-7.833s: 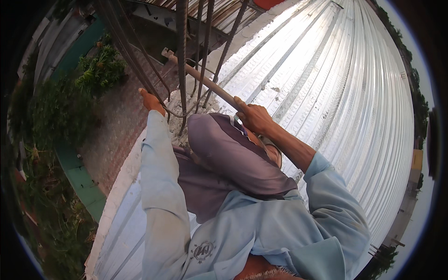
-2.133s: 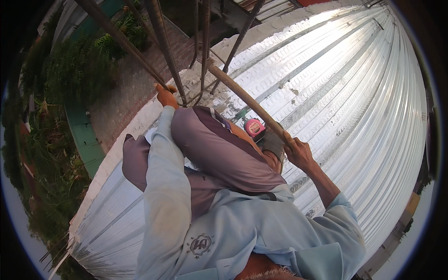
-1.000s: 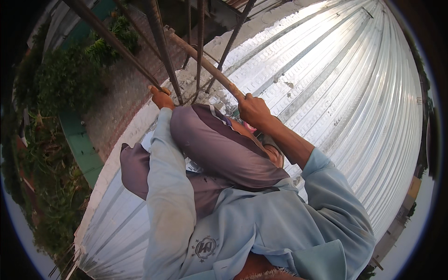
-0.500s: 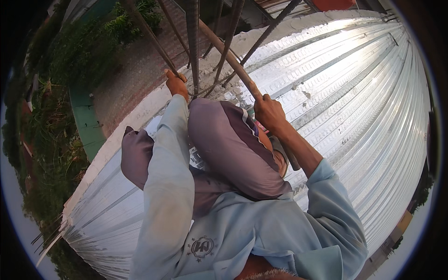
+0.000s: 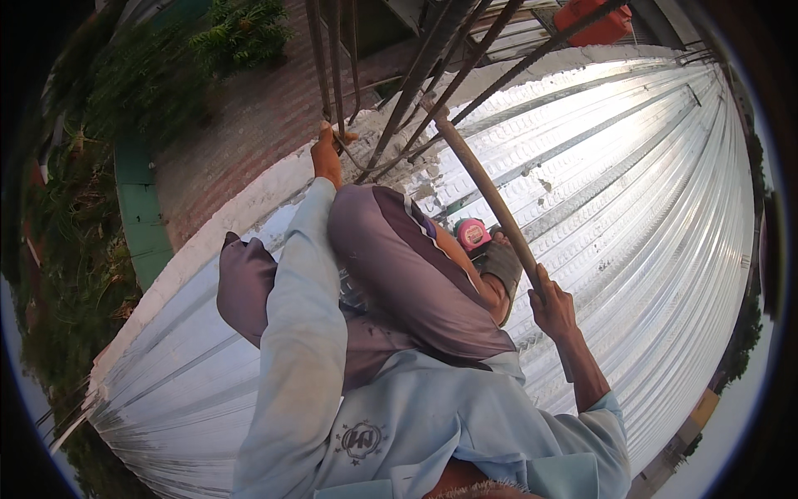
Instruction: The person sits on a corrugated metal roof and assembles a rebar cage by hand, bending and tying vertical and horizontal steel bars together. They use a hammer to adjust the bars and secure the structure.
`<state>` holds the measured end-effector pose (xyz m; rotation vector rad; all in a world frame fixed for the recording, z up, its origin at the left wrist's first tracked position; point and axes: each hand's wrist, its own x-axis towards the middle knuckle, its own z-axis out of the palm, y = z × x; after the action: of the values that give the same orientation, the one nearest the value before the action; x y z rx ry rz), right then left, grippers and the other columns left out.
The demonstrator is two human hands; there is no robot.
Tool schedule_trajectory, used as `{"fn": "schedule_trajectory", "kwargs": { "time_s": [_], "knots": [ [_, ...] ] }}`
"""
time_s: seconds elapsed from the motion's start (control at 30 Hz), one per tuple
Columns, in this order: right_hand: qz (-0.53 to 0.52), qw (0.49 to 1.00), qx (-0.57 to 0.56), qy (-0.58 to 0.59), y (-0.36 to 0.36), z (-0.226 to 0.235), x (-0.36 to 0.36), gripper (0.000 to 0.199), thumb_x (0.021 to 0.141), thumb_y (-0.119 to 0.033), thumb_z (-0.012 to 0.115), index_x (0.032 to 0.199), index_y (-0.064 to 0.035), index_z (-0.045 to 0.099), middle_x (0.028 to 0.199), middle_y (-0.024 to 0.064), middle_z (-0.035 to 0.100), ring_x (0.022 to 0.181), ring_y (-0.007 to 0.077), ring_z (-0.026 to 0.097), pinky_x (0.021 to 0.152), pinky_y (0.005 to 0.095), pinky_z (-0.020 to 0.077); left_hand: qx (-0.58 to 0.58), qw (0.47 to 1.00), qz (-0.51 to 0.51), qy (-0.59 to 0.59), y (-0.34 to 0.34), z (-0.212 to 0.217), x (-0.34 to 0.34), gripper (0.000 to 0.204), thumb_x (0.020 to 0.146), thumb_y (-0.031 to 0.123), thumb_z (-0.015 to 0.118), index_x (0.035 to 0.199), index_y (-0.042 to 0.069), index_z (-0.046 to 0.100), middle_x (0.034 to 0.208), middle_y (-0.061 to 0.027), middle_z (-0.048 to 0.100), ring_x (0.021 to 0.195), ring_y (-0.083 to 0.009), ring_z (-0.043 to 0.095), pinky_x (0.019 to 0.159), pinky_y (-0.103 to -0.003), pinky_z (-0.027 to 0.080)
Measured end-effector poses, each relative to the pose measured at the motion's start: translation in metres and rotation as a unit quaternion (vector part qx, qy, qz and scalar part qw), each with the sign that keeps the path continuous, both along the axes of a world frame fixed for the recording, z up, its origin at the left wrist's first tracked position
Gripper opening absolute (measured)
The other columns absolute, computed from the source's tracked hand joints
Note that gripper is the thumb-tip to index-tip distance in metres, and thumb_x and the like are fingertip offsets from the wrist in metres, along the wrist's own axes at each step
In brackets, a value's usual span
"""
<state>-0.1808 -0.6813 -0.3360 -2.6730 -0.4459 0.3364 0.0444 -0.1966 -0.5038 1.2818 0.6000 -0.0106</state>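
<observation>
My left hand point(image 5: 327, 156) is closed round the foot of an upright steel rebar point(image 5: 319, 66), beside a bent thin steel hoop point(image 5: 399, 160) that runs round the bars. Several ribbed bars rise from the rough concrete edge there. My right hand point(image 5: 554, 308) grips the long wooden handle of a hammer point(image 5: 490, 195) low down, near its end. The handle slants up and leftward, and its head is by the bars, partly lost among them. Between the handle and my bent knee lies a pink tape measure point(image 5: 472, 234), next to my foot point(image 5: 503, 270).
Ribbed shiny metal decking point(image 5: 632, 191) spreads under me to the right and lower left. A pale concrete edge point(image 5: 216, 218) borders it; beyond lie brick paving point(image 5: 224, 158), a green strip point(image 5: 143, 208) and plants far below. A red-orange container point(image 5: 592, 23) stands at the far right.
My right hand has moved down and right with the hammer, and its head has drawn back toward me. The tape measure is now uncovered. The bars shift with my view; my left hand stays at them.
</observation>
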Motion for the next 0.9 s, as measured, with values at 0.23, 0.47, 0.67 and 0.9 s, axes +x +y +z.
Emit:
{"fn": "schedule_trajectory", "kwargs": {
  "time_s": [0.23, 0.47, 0.67, 0.9],
  "knots": [
    [0.017, 0.998, -0.030, 0.056, -0.013, 0.026, -0.079, 0.071, 0.086, -0.012, 0.070, 0.149, -0.0122, 0.037, 0.073, 0.0188, 0.062, 0.059, 0.0384, 0.062, 0.051, 0.0478, 0.0503, -0.014, 0.998, 0.039, 0.052, 0.019, -0.016, -0.011, 0.062, 0.097, 0.062, 0.047, 0.107, 0.005, 0.069, 0.107, -0.0103, 0.073, 0.117, -0.0231, 0.057, 0.106, -0.048, 0.033],
    [0.011, 0.997, 0.062, 0.043, 0.027, -0.021, -0.053, 0.073, 0.086, -0.011, 0.069, 0.151, -0.0145, 0.037, 0.080, 0.0222, 0.065, 0.066, 0.0432, 0.065, 0.055, 0.0497, 0.0519, 0.036, 0.981, 0.171, 0.078, 0.018, -0.011, -0.025, 0.048, 0.098, 0.044, 0.056, 0.084, -0.001, 0.069, 0.081, -0.0094, 0.071, 0.073, -0.0187, 0.066, 0.074, -0.031, 0.052],
    [0.014, 0.995, 0.092, -0.021, 0.088, -0.054, 0.005, 0.074, 0.086, -0.013, 0.069, 0.152, -0.0138, 0.036, 0.088, 0.0230, 0.065, 0.070, 0.0433, 0.065, 0.058, 0.0489, 0.0521, 0.081, 0.979, 0.165, 0.090, 0.035, -0.018, -0.036, 0.048, 0.098, 0.041, 0.057, 0.077, -0.001, 0.068, 0.074, -0.0098, 0.069, 0.067, -0.0173, 0.062, 0.068, -0.031, 0.050],
    [0.034, 0.997, 0.056, -0.052, 0.093, -0.060, 0.036, 0.077, 0.084, -0.014, 0.072, 0.151, -0.0135, 0.036, 0.083, 0.0188, 0.063, 0.068, 0.0396, 0.064, 0.055, 0.0497, 0.0501, 0.082, 0.980, 0.168, 0.066, 0.047, -0.024, -0.042, 0.042, 0.097, 0.034, 0.059, 0.079, -0.002, 0.067, 0.074, -0.0092, 0.069, 0.066, -0.0181, 0.062, 0.065, -0.031, 0.050]
  ]
}}
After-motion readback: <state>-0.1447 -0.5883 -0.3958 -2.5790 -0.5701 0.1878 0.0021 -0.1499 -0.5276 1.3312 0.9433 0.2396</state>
